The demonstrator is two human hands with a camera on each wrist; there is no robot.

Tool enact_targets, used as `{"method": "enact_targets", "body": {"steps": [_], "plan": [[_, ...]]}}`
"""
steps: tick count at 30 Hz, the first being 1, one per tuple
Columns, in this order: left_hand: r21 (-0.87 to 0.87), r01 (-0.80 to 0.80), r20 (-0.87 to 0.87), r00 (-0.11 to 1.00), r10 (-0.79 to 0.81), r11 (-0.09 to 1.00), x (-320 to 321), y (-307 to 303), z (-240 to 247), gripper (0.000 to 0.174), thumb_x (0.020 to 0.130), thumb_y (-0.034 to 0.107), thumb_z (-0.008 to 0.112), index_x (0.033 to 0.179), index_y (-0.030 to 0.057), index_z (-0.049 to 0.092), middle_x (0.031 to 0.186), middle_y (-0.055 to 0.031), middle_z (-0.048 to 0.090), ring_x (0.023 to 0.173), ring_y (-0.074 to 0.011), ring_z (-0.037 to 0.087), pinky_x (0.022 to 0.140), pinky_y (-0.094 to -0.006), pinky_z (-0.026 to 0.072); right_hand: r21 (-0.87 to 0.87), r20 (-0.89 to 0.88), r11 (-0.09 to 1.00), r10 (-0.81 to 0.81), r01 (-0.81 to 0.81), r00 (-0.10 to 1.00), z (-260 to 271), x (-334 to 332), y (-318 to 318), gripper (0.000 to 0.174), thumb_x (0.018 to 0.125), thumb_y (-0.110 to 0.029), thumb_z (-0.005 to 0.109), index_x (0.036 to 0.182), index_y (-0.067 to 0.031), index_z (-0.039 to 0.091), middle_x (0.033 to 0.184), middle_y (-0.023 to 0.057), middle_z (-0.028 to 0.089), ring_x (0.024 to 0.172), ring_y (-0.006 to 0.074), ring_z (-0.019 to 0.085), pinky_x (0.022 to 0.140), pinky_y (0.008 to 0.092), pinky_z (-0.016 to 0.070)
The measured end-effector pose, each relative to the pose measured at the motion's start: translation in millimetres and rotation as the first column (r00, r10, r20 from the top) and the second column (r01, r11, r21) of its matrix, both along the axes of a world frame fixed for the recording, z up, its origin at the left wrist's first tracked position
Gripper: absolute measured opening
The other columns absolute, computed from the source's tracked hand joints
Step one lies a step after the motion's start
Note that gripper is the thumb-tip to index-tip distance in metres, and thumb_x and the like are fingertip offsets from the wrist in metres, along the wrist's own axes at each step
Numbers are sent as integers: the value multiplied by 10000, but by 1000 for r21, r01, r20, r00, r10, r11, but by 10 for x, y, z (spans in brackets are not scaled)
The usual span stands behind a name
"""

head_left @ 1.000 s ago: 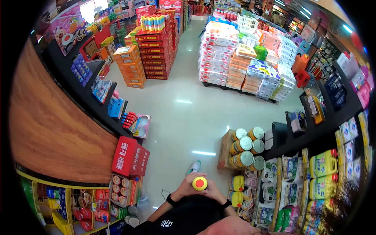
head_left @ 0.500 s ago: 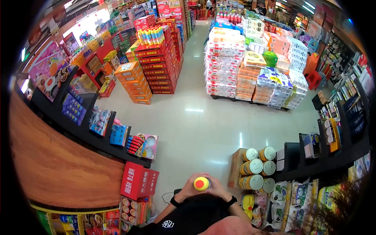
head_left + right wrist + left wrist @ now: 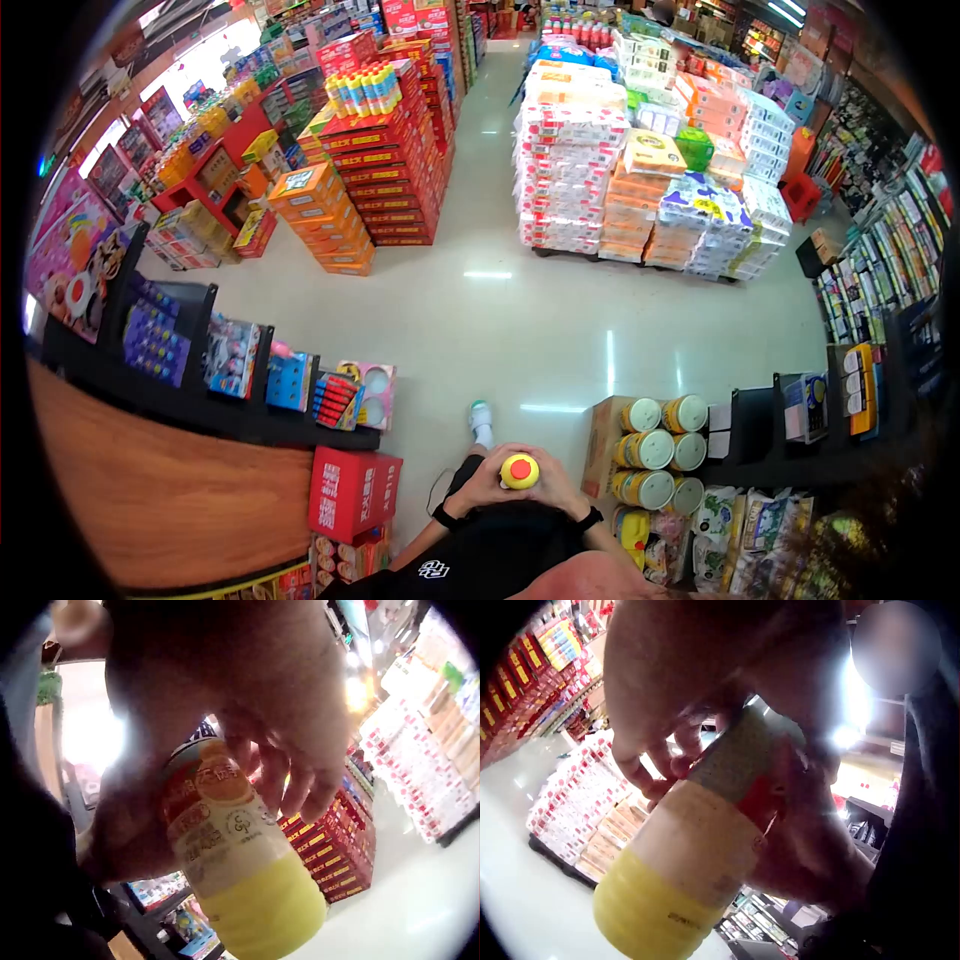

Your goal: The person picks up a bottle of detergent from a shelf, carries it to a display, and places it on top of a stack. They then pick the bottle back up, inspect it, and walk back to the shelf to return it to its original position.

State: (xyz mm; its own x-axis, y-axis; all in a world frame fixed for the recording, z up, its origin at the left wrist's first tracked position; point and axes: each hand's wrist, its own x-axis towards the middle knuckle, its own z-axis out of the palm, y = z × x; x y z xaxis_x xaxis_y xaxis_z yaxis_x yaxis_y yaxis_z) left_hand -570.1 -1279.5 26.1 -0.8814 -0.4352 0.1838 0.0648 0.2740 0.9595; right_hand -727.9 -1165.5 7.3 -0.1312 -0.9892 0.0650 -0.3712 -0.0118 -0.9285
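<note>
At the front of the body, both hands grip one plastic bottle (image 3: 520,471) between them. From above, in the head view, its yellow top with a red round centre shows. My left hand (image 3: 484,483) wraps its left side and my right hand (image 3: 555,486) its right side. In the right wrist view the bottle (image 3: 240,847) has a printed label with an orange picture, over a yellow lower part. The left wrist view shows the label's pale side, with fingers around the bottle's upper part.
Several yellow tubs (image 3: 643,449) stand beside a cardboard box at right. A red box (image 3: 352,492) sits at left below a wooden counter (image 3: 200,490). Ahead are stacked red cartons (image 3: 385,180) and wrapped packs (image 3: 570,170), with a tiled floor (image 3: 480,330) between.
The view has shifted, bringing the counter display and the boxes by the far left window further into sight. A foot has come into view ahead of the hands. Both hands keep holding the bottle.
</note>
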Motion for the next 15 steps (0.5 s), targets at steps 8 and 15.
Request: {"method": "enact_targets", "body": {"steps": [8, 15], "plan": [[109, 57, -30, 998, -54, 992, -589, -1265, -113, 764, 728, 265, 915, 1355, 61, 531, 1334, -127, 557, 1275, -305, 510, 1093, -419, 406, 186, -97, 971, -131, 147, 987, 91, -484, -1077, 655, 679, -193, 892, 1256, -27, 630, 1145, 203, 697, 1084, 385, 669, 941, 426, 531], [172, -5, -28, 1000, 10, 985, -626, -2389, 130, 827, 744, 292, 909, 1406, 32, 486, 1329, -155, 584, 1242, -300, 571, 1085, -405, 435, 188, -54, 982, -11, 21, 998, 185, -656, -2357, 642, 673, -224, 882, 1227, -12, 633, 1132, 212, 703, 1049, 396, 681, 921, 429, 542]]}}
